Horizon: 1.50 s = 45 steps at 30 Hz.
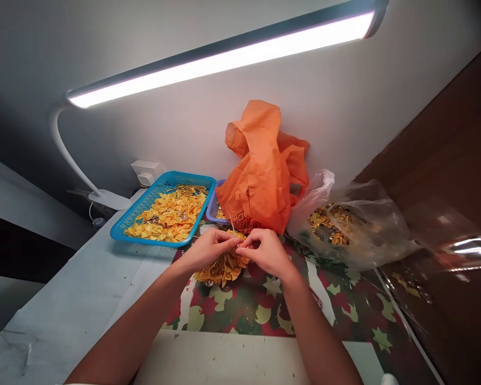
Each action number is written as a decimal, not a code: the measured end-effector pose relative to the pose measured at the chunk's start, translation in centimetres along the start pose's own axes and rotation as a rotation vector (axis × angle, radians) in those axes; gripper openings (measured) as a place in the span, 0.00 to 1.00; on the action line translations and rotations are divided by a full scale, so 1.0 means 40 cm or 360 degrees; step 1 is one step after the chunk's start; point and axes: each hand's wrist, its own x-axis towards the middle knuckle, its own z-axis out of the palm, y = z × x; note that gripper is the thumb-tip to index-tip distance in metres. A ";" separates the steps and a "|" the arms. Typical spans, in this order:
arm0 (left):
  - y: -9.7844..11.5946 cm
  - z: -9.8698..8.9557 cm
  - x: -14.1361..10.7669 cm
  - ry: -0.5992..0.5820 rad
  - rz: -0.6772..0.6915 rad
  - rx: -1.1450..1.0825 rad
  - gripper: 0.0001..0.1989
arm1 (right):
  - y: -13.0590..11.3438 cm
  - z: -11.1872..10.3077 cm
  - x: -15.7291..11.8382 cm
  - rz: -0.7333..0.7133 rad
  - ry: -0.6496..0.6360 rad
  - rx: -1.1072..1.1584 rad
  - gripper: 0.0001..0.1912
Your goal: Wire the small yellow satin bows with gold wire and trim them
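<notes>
My left hand [211,248] and my right hand [268,252] meet fingertip to fingertip at the middle of the table. Each is closed in a pinch, and what lies between the fingertips is too small to make out. A thin pale strip [232,222] sticks up just beyond the left fingers. Directly beneath the hands is a heap of yellow ribbon bows [223,270] with gold-coloured stems, partly hidden by my hands.
A blue basket [118,233] of yellow bows stands left, beside a partly hidden purple basket [212,209]. Behind are an orange bag [260,182] and a clear plastic bag [379,235] with gold pieces. A lamp [224,61] hangs above the patterned cloth [244,315].
</notes>
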 end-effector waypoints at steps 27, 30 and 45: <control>-0.051 -0.047 -0.003 0.0390 0.1216 0.1257 0.13 | 0.069 0.080 0.052 -0.0085 -0.0167 0.0495 0.17; -0.039 -0.036 -0.004 0.0401 0.1309 0.1266 0.12 | 0.066 0.081 0.050 -0.0068 -0.0128 0.0433 0.13; -0.029 -0.020 -0.003 0.0557 0.1526 0.1208 0.09 | 0.062 0.037 0.048 0.0003 -0.0410 0.0860 0.17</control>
